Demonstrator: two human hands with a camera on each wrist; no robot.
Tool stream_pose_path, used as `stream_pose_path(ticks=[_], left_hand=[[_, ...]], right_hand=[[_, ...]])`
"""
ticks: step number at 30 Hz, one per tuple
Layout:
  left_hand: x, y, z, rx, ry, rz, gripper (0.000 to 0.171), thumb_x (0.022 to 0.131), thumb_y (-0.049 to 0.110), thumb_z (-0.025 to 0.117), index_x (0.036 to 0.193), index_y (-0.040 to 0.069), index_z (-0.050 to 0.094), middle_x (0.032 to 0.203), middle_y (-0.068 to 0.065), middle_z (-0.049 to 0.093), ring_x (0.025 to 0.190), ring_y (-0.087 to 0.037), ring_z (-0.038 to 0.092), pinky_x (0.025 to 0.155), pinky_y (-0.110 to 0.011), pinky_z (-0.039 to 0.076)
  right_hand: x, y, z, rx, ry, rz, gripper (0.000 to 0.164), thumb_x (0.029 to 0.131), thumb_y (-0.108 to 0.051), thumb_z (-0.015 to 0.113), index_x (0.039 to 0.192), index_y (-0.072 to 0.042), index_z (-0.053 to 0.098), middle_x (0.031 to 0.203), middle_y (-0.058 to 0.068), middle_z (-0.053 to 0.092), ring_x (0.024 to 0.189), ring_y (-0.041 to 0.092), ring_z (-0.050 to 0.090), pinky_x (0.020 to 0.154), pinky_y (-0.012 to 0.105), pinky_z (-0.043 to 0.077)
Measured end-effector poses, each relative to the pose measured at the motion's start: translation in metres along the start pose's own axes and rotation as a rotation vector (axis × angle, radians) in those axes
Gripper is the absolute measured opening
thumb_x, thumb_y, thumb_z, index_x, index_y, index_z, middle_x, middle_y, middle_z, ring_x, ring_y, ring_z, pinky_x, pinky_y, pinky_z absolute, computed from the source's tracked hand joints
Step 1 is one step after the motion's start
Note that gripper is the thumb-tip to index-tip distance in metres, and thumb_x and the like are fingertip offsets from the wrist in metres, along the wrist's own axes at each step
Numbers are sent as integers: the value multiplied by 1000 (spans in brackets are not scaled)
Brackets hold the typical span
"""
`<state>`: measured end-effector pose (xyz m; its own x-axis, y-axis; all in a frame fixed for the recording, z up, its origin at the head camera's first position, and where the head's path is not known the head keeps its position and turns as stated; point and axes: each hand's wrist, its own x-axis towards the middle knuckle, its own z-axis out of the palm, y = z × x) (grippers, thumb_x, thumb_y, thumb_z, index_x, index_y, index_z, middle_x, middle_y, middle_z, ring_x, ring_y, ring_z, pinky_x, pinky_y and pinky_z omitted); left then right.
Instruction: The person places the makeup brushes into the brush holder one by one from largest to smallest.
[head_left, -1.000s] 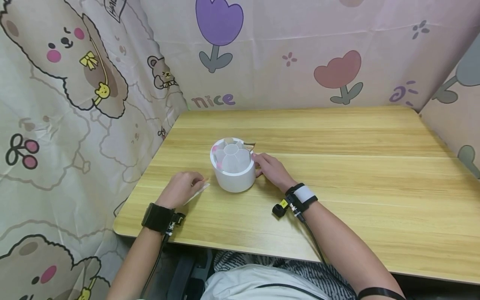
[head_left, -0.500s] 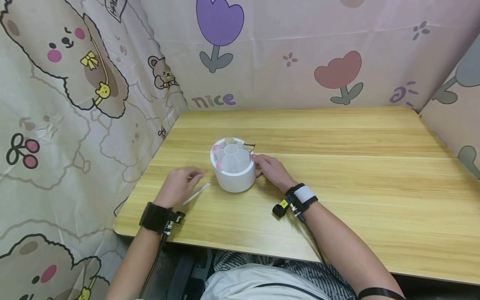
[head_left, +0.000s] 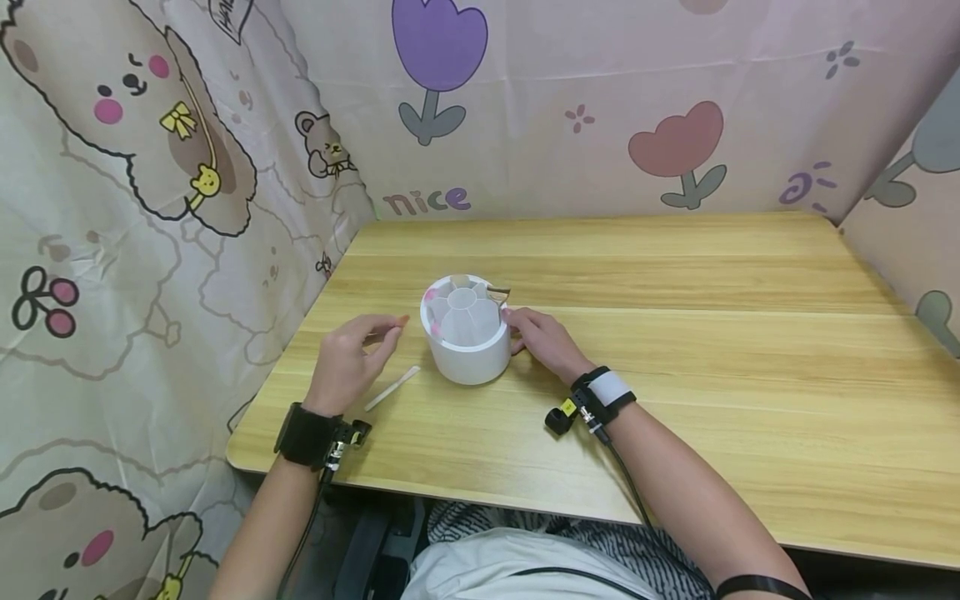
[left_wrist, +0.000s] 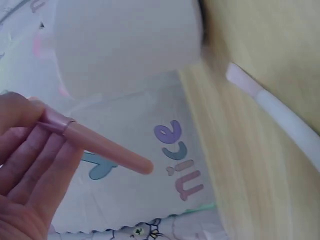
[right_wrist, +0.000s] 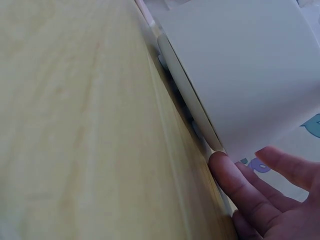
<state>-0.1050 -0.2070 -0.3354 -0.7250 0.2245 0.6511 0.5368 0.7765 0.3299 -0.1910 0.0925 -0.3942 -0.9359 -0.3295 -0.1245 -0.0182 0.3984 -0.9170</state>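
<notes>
My left hand [head_left: 347,362] pinches a slim pink stick with a rounded end and a collar [left_wrist: 107,145]; its kind is unclear. In the left wrist view the stick points away from the fingers. A round white divided organizer [head_left: 471,362] stands upright just right of that hand, apart from it. My right hand [head_left: 547,340] rests at the organizer's right side. In the right wrist view a fingertip [right_wrist: 222,165] touches near its base, the fingers being fairly straight. A thin white stick with a flat pinkish tip [left_wrist: 287,117] lies on the table between left hand and organizer.
The organizer's compartments hold pink bits and a dark thin item [head_left: 498,290] that sticks out at its right rim. Patterned cloth [head_left: 525,150] hangs behind and left of the wooden table [head_left: 675,375]. Cables run from both wrist cameras.
My left hand has lifted off the white stick's spot and moved up and slightly left, carrying the pink stick. The white stick is now uncovered. My right hand and the organizer stay put.
</notes>
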Motion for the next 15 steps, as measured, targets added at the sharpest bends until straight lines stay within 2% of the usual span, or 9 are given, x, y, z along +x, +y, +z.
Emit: stream_pose_path(ticks=[8,15], left_hand=[[5,11,-1,-59,83,73,10,89,1,77,98,-2,75,95,-17,79,84,-27,78,80,-35,66],[9,22,3,-180,149,105,12,87,-3,77,99,-4,75,98,-17,80,86,-29,78,87,-17,61]], right_hand=[[0,0,0,-3,2,-3,67,99,-74,40,136,-24,65,133,7,68,98,23,73,88,30,46],[0,1,0,6,6,-10,65,99,-73,41,133,-23,66,131,8,68,97,23,73,90,30,45]])
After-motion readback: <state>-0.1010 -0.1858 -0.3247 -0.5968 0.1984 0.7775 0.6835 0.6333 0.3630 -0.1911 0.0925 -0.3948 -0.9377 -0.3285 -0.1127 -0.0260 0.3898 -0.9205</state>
